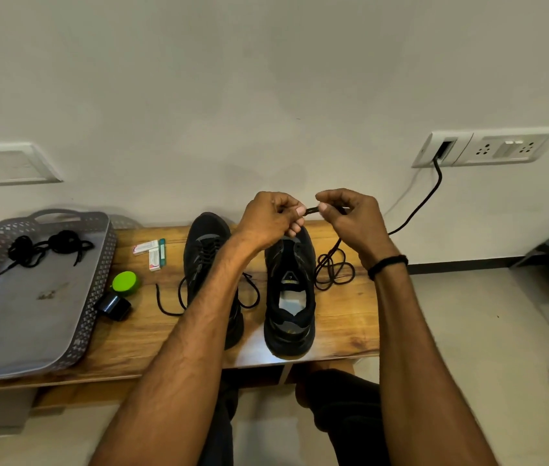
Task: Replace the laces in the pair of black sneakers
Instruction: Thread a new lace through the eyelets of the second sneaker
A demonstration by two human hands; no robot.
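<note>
Two hands meet above the toe of the unlaced sneaker [289,297], each pinching the same short stretch of black lace [312,209] between thumb and fingertips. The left hand [271,218] grips it at or close to the tip, and the right hand [350,216] grips it just beside, fingers curled round the cord. That held stretch runs nearly level, left to right, across the line of the shoe.

From the right hand the lace drops to a loose coil [333,270] on the counter [343,317], touching or just beside the sneaker's right flank. The sneaker stands with its long axis running away from the person, toe to the wall and heel toward the body, tongue and empty eyelets facing up. So the eyelets lie below the hands and a little nearer the person. The left hand hangs almost directly over the toe, while the right sits off to the side above the coil.

Judging from this, the tip must be turned from crosswise to pointing down and brought back toward the foremost eyelets, and the left hand is the better placed to guide it.

Beside it the laced sneaker [204,250] is already threaded, its ends loose on the counter. A tangle of black laces [47,245] lies in the grey tray [31,314], well apart at the left
</note>
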